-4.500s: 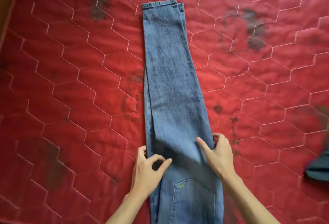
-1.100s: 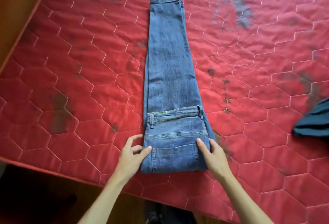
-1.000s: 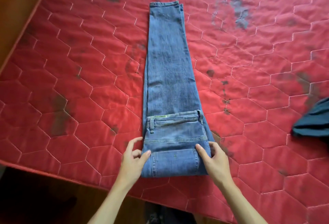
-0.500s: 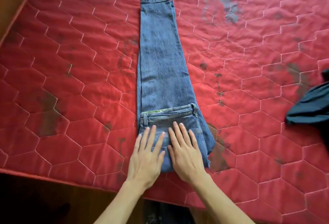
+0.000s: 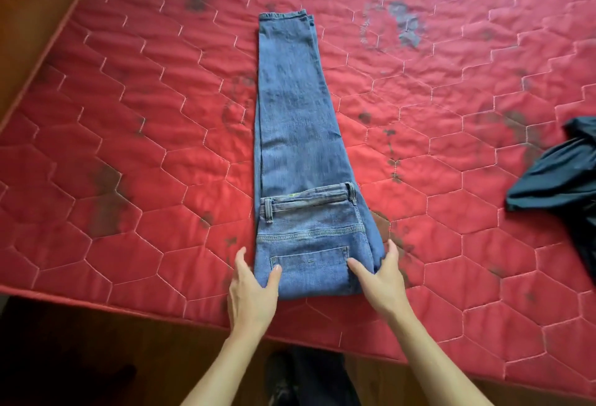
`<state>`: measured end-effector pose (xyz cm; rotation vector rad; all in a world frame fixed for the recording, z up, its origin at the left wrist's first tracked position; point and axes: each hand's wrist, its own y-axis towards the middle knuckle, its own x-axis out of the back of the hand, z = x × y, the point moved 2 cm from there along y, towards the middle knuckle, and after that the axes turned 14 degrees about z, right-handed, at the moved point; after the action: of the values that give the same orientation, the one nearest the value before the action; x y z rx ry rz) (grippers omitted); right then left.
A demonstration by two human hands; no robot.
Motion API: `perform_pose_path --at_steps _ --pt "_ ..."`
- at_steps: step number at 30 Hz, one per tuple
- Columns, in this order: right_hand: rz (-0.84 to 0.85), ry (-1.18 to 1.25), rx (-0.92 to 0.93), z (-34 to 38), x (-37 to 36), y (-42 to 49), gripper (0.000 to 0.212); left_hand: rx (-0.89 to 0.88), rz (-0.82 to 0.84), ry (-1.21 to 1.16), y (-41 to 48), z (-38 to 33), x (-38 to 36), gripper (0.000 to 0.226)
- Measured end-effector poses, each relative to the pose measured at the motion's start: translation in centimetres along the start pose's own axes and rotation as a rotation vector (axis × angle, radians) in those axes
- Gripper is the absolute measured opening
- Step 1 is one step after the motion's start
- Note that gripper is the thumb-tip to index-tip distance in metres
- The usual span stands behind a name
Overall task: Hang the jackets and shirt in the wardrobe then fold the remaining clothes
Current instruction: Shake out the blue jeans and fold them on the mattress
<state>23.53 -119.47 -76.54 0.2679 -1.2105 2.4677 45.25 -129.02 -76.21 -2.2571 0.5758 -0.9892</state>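
Jeans (image 5: 296, 122) lie lengthwise on the mattress (image 5: 129, 147), waist end folded up over the legs, near edge close to the mattress rim. Left hand (image 5: 253, 289) and right hand (image 5: 380, 280) each pinch a side of the folded end, thumb on top, fingers (image 5: 240, 257) along the edge. Risks: uneven lift skews the next fold, the layers slip apart, or the bundle drags off the rim. Dark garment (image 5: 554, 180) lies well apart at right, unfolded. No containers in view
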Motion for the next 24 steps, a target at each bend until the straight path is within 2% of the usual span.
perform_pose_path --at_steps 2,5,9,12,14,15,18,20,22,24 --pt "0.05 0.076 -0.027 -0.1 0.5 -0.9 0.098 0.065 0.057 -0.024 0.6 1.0 0.9 0.066" --pt "0.092 0.025 0.036 -0.5 0.8 -3.4 0.085 0.096 0.155 -0.05 -0.1 2.3 2.5 0.058" --pt "0.156 0.049 0.109 -0.7 1.5 -6.3 0.09 -0.107 0.27 -0.194 -3.6 2.6 4.9 0.047" --pt "0.213 0.068 0.182 1.5 2.4 -7.9 0.052 -0.241 0.231 -0.289 -4.6 1.3 7.2 0.027" --pt "0.219 0.119 0.209 3.5 3.5 -7.9 0.026 -0.286 0.222 -0.344 -4.6 -0.3 8.7 0.03" --pt "0.219 0.16 0.219 4.6 4.1 -7.5 0.024 -0.293 0.222 -0.402 -4.5 -1.4 9.2 0.034" --pt "0.193 0.306 0.179 7.7 5.3 -5.1 0.039 -0.266 0.193 -0.557 -2.4 -4.8 10.1 0.048" --pt "0.164 0.368 0.17 9.8 5.6 -3.0 0.041 -0.254 0.142 -0.582 0.0 -7.1 10.4 0.054" --pt "0.132 0.391 0.173 12.0 5.6 -0.6 0.039 -0.239 0.084 -0.525 2.9 -8.6 10.5 0.063" --pt "0.117 0.369 0.194 13.7 5.4 1.8 0.039 -0.233 0.053 -0.308 5.8 -9.6 10.4 0.063"
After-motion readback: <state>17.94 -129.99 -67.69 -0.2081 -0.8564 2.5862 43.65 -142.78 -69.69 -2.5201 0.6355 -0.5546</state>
